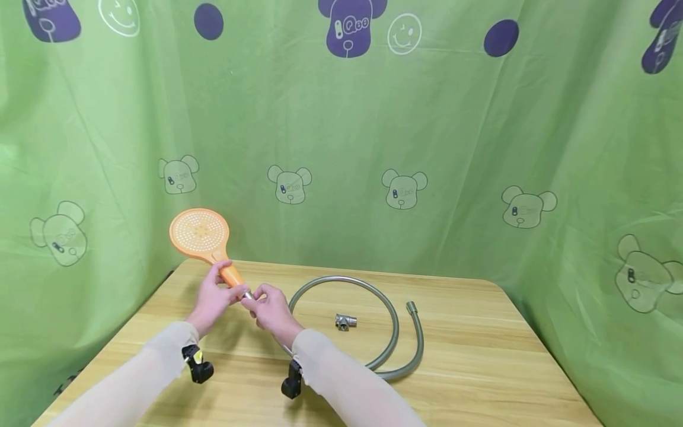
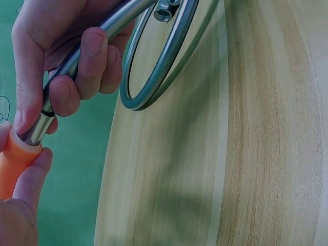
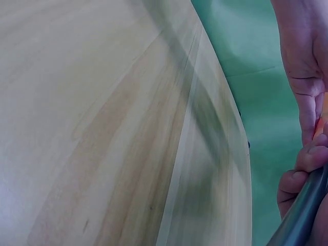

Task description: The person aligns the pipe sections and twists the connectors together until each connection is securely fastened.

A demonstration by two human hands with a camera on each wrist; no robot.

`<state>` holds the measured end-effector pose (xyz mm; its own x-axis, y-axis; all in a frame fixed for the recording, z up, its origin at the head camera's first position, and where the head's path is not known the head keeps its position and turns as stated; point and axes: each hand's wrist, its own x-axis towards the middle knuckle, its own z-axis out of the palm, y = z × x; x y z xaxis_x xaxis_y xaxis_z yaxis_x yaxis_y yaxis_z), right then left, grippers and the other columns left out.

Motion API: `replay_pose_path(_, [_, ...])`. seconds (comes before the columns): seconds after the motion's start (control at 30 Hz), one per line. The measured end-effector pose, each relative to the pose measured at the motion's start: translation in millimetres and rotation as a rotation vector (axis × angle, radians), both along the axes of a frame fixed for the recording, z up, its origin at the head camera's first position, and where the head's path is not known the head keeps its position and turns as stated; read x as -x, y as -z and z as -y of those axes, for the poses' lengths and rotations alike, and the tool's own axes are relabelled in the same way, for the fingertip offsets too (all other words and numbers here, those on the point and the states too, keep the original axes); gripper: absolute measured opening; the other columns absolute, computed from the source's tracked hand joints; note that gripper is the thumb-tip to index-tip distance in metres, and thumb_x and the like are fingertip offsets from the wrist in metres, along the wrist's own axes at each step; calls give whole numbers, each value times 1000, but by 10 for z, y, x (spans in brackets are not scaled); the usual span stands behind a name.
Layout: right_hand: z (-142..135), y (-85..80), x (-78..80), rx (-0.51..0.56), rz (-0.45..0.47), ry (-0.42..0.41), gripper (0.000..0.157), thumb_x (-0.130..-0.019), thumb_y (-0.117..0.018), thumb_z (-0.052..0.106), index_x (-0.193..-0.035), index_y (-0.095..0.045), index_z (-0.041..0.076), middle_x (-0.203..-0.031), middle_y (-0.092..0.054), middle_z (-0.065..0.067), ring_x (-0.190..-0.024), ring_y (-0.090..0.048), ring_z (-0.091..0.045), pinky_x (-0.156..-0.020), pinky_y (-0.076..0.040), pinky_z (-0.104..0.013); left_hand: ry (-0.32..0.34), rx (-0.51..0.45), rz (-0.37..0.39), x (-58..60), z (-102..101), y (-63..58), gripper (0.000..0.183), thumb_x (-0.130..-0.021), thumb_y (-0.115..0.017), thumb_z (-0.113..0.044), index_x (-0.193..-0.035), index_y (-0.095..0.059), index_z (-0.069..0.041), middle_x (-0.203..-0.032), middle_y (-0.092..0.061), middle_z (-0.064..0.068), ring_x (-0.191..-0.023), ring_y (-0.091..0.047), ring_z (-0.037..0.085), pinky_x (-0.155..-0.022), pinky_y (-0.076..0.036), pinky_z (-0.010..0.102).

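Note:
An orange shower head (image 1: 200, 231) with a round, perforated face is held up over the table's left side. My left hand (image 1: 213, 296) grips its orange handle (image 1: 232, 276) near the lower end. In the left wrist view my right hand (image 2: 77, 56) pinches the metal end fitting (image 2: 42, 128) of a grey shower hose (image 2: 118, 20), right at the mouth of the handle (image 2: 18, 159). The fingers of my right hand curl round the hose just behind that fitting. In the right wrist view the hose (image 3: 305, 210) runs from between the fingers toward the camera.
The hose (image 1: 395, 320) loops over the wooden table (image 1: 480, 356), its other end fitting (image 1: 411, 306) lying to the right. A small chrome tee valve (image 1: 345, 322) lies inside the loop. Green printed curtains (image 1: 341, 118) stand behind and at both sides.

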<state>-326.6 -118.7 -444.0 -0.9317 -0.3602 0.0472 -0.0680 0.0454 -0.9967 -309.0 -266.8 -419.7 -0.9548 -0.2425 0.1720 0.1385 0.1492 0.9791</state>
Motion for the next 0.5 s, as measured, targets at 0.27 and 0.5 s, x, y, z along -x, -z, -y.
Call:
replay_pose_path(0.27, [-4,-1,13,22,29,-12,18,-91,-73,14,-86,-57,10,-65,-58,-5,-46,-40,-9,-40,-29,-19,-4,-4,-3,10,6,13,79,-88,-72,3,-154,-29,-8,-123,-41,22,-81,-64,13,-79,-61,25])
replay_pose_path(0.5, [-3,9,26,51,30,-28,19,-91,-73,14,-85,-56,10,-63,-57,-4,-46,-40,-9,-40,-29,-18,3,-14,-8,14,12,30,80,-89,-71,2,-155,-28,-9,-128,-40,24,-83,-66,14,-80,-61,25])
